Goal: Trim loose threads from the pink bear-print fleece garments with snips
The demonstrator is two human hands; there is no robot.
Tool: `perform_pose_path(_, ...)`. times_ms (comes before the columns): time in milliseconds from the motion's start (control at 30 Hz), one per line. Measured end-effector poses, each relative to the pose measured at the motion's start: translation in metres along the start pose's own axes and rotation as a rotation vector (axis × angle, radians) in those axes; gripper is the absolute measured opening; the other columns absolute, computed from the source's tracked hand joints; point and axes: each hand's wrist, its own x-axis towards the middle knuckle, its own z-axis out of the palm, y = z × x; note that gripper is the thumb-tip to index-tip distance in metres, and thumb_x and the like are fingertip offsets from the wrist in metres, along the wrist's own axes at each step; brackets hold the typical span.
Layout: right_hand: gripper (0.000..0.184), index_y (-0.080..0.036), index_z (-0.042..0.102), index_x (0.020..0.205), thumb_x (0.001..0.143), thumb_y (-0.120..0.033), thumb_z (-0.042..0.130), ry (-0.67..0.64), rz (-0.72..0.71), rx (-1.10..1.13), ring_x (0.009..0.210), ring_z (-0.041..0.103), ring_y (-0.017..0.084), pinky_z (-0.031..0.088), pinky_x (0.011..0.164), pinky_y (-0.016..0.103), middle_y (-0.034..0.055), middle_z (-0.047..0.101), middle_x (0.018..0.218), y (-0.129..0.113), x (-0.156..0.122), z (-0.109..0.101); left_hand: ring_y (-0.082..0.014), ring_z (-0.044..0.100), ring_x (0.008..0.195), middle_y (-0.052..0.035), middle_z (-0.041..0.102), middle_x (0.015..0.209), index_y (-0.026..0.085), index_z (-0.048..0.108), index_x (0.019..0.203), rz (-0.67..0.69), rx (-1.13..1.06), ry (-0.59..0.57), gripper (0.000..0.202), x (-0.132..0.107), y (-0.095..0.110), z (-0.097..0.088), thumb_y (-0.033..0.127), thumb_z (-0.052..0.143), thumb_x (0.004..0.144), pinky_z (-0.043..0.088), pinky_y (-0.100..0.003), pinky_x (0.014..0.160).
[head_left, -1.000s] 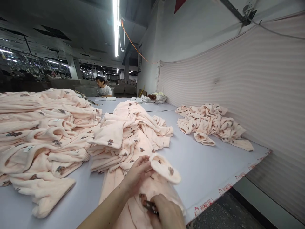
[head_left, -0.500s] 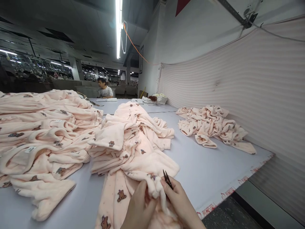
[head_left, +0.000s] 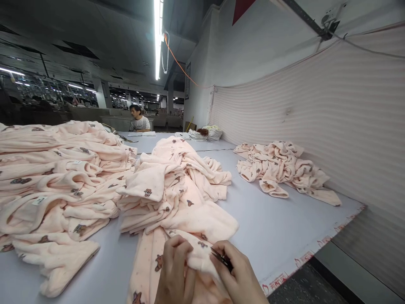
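Pink fleece garment (head_left: 147,259) with bear print lies at the near edge of the white table (head_left: 272,236). Left hand (head_left: 174,272) curled, pinching a fold of it. Right hand (head_left: 238,276) closed round small thread snips (head_left: 221,258), tips at that fold. Middle heap (head_left: 177,185) just behind; taller pile (head_left: 57,177) left; loose heap (head_left: 281,169) right, well apart.

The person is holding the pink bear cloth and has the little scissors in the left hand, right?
Not quite: the head view shows the little scissors in the right hand, not the left. The left hand only grips the pink bear cloth.
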Motion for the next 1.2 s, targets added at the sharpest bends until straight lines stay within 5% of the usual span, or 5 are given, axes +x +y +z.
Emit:
perform_pose_path(267,0.021,-0.027,0.065,0.107,0.088,-0.027,0.055,-0.127,-0.081,-0.206,0.086,0.065,0.017,0.049,0.072,0.021,0.0021,0.065,0.096,-0.02,-0.015,-0.021,-0.0191,0.045,0.088,-0.0039,0.043,0.095,0.022,0.045,0.097,-0.038,-0.182,-0.073,0.016,-0.003,0.004,-0.007,0.012,0.035,0.09,0.039,-0.031,0.076)
perform_pose_path(600,0.04,-0.028,0.06,0.111,0.073,-0.015,0.056,0.008,-0.065,-0.36,0.083,0.066,0.019,0.051,0.07,0.024,0.0009,0.066,0.097,0.004,-0.026,-0.003,-0.0198,0.049,0.09,-0.0036,0.051,0.097,0.025,0.052,0.099,-0.145,-0.279,-0.035,0.015,0.002,0.01,-0.01,0.019,0.046,0.087,0.04,-0.03,0.077)
perform_pose_path(833,0.014,-0.024,0.054,0.087,0.081,-0.016,0.044,0.298,0.088,-0.473,0.066,0.062,0.019,0.043,0.059,0.028,-0.0014,0.066,0.078,0.011,0.01,-0.002,-0.0253,0.059,0.092,-0.0029,0.071,0.088,0.021,0.071,0.086,-0.895,-0.879,-0.385,0.02,0.029,0.014,-0.017,0.023,0.053,0.077,0.046,-0.032,0.076)
perform_pose_path(1033,0.02,-0.029,0.063,0.103,0.084,-0.025,0.056,0.121,-0.047,-0.094,0.087,0.065,0.015,0.048,0.074,0.021,-0.0018,0.067,0.095,0.005,0.002,0.003,-0.0277,0.06,0.1,-0.0063,0.073,0.091,0.016,0.072,0.086,-0.948,-1.133,-0.31,0.02,0.038,0.014,-0.021,0.026,0.059,0.075,0.042,-0.038,0.093)
perform_pose_path(1200,0.022,-0.028,0.065,0.106,0.088,-0.024,0.053,0.149,-0.142,-0.191,0.081,0.065,0.017,0.048,0.069,0.023,0.0009,0.068,0.093,0.001,-0.003,0.008,-0.0283,0.06,0.104,-0.0079,0.074,0.093,0.015,0.073,0.096,-0.946,-1.229,-0.428,0.028,0.045,0.02,-0.025,0.016,0.063,0.07,0.041,-0.038,0.095)
